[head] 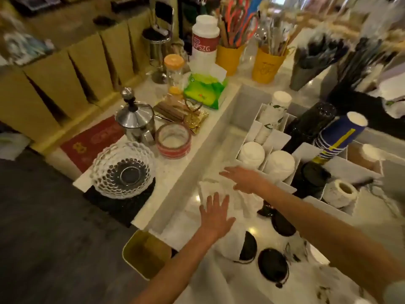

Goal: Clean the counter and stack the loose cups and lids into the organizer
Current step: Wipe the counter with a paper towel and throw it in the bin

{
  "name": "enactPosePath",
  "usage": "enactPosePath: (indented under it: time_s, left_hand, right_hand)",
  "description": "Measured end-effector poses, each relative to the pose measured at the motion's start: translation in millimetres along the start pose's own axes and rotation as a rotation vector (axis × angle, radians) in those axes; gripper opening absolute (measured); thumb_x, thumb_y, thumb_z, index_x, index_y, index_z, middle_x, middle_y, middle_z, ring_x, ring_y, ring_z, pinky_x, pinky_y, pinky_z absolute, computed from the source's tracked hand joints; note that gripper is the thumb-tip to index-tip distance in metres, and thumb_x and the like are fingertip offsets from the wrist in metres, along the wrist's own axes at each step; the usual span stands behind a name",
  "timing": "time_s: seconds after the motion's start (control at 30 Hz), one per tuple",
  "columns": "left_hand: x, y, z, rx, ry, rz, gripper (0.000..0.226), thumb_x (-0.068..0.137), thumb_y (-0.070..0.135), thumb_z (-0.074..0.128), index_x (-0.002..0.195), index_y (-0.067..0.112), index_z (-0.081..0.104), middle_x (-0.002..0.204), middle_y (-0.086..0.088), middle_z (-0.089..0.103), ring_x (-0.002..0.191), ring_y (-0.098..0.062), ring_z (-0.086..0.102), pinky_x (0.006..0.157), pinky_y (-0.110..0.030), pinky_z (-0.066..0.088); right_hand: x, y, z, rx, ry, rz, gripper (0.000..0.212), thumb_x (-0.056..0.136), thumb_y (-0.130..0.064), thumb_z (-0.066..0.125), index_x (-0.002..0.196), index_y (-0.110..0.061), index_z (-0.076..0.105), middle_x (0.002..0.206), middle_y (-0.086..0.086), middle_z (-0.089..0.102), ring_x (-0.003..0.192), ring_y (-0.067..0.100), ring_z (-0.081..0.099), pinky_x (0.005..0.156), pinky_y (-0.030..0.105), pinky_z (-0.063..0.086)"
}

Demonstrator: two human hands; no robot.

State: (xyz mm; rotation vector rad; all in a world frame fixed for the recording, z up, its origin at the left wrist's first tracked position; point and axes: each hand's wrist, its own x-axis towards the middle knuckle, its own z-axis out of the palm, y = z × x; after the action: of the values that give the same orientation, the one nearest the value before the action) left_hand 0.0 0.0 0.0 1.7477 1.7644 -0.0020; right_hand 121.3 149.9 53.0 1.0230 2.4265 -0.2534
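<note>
My left hand (215, 212) hovers flat with fingers spread over the white counter (188, 224), holding nothing. My right hand (243, 177) reaches forward, fingers apart, above a crumpled white cloth or paper (213, 187). Loose black lids (272, 263) and a white cup (232, 246) on its side lie on the counter near me. The white organizer (282, 137) to the right holds stacks of white cups (252, 154), black lids (311, 123) and blue cups (337, 137).
A glass bowl (122, 170), a tape roll (173, 141), a steel press pot (135, 121) and a green wipes pack (205, 91) crowd the raised ledge at left. Yellow pots with straws (266, 62) stand at the back. A bin (145, 253) sits below the counter edge.
</note>
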Motion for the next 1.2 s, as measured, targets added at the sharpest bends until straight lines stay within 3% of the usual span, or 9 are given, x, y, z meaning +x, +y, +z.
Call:
enactPosePath:
  time_s: [0.17,0.27,0.4,0.6,0.73,0.87,0.93,1.07,1.2]
  left_hand:
    - [6,5,26,0.076,-0.133,0.01,0.085,0.098,0.051,0.049,0.158,0.03,-0.008,0.166,-0.011,-0.021,0.152,-0.038,-0.017,0.119,-0.067,0.002]
    - [5,-7,34,0.034,-0.109,-0.033,0.076,0.1,0.04,0.051,0.159,0.029,0.005,0.168,-0.011,-0.01,0.154,-0.033,-0.008,0.121,-0.061,0.007]
    - [3,-16,37,-0.031,0.039,-0.039,0.054,0.101,0.025,0.05,0.153,0.024,0.034,0.165,-0.007,0.019,0.15,-0.026,0.018,0.118,-0.046,0.02]
    - [-3,-27,38,-0.131,0.147,-0.05,0.042,0.098,0.008,0.049,0.139,0.015,0.048,0.164,-0.005,0.026,0.149,-0.02,0.023,0.117,-0.037,0.024]
    - [-2,-34,38,-0.112,0.153,0.002,0.051,0.09,-0.002,0.053,0.137,0.016,0.049,0.163,-0.004,0.027,0.15,-0.019,0.023,0.116,-0.037,0.027]
    - [6,-39,33,-0.079,0.113,0.026,0.057,0.086,-0.005,0.053,0.138,0.019,0.046,0.163,-0.002,0.025,0.149,-0.019,0.021,0.115,-0.041,0.028]
    - [11,-41,29,-0.069,0.084,0.023,0.058,0.086,-0.006,0.052,0.137,0.02,0.046,0.162,-0.001,0.025,0.148,-0.019,0.021,0.112,-0.044,0.03]
    - [21,-44,21,-0.091,0.018,0.037,0.062,0.082,-0.01,0.049,0.134,0.025,0.045,0.157,0.004,0.029,0.144,-0.018,0.024,0.101,-0.046,0.037]
    - [30,-49,10,-0.323,0.013,0.023,0.065,0.08,-0.013,0.044,0.136,0.02,0.047,0.144,-0.004,0.043,0.133,-0.022,0.038,0.103,-0.042,0.045]
  right_hand:
    - [32,-4,-11,-0.284,-0.17,-0.159,0.088,0.095,-0.031,0.059,0.155,-0.036,-0.005,0.165,0.007,-0.002,0.148,0.033,0.021,0.117,0.046,0.029]
    - [45,-9,-6,-0.176,-0.26,-0.216,0.074,0.096,-0.036,0.056,0.155,-0.037,0.011,0.165,0.004,0.006,0.145,0.032,0.027,0.117,0.044,0.027]
    - [55,-16,8,-0.132,-0.215,-0.242,0.054,0.096,-0.031,0.055,0.147,-0.027,0.037,0.153,0.002,0.032,0.132,0.029,0.042,0.109,0.04,0.036]
    - [52,-11,10,-0.089,-0.1,-0.114,0.028,0.095,-0.004,0.046,0.12,-0.01,0.057,0.126,0.012,0.051,0.113,0.03,0.058,0.087,0.036,0.046]
    - [36,-2,16,-0.016,-0.11,0.075,0.045,0.093,-0.014,0.053,0.137,-0.023,0.045,0.14,0.011,0.04,0.127,0.035,0.046,0.103,0.046,0.043]
    - [4,9,42,-0.079,-0.249,0.051,0.094,0.079,-0.039,0.075,0.153,-0.036,0.017,0.161,0.01,0.008,0.145,0.038,0.02,0.114,0.053,0.026]
    - [-11,12,56,0.001,-0.226,0.065,0.094,0.078,-0.031,0.077,0.153,-0.034,0.02,0.16,0.012,0.012,0.145,0.039,0.02,0.114,0.055,0.026]
    - [-21,14,61,0.181,-0.108,0.108,0.046,0.097,-0.016,0.049,0.142,-0.025,0.044,0.144,0.013,0.042,0.128,0.036,0.042,0.104,0.05,0.039]
    - [-14,11,45,0.342,0.205,0.112,0.044,0.097,-0.006,0.05,0.14,-0.015,0.049,0.14,0.01,0.049,0.127,0.029,0.049,0.103,0.035,0.041]
